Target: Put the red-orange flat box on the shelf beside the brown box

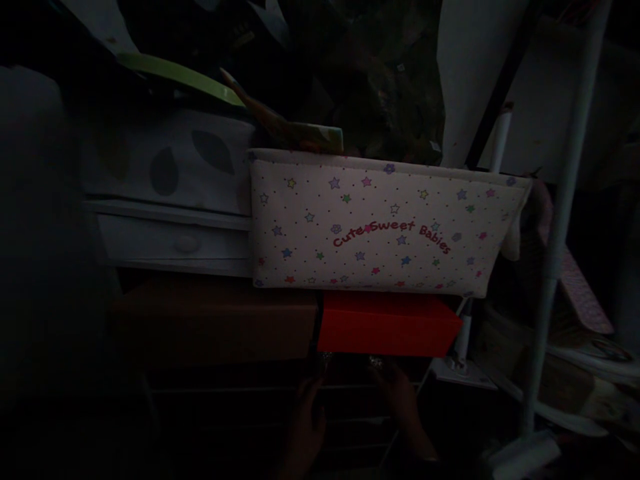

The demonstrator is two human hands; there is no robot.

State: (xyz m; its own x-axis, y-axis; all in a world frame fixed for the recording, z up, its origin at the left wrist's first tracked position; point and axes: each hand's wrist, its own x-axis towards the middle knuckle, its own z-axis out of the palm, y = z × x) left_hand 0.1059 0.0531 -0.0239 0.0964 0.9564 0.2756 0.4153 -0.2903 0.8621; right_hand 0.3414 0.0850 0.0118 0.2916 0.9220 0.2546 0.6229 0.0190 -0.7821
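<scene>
Fingers (316, 385) just beneath red box (387, 325)

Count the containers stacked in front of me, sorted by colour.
Red: 1, the red box
Brown: 1, the brown box
White: 2, the star-print fabric bin and the leaf-print drawer unit
Total: 4

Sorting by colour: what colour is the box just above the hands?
The box is bright red, seen in the head view, beneath the star-patterned fabric bin.
</scene>
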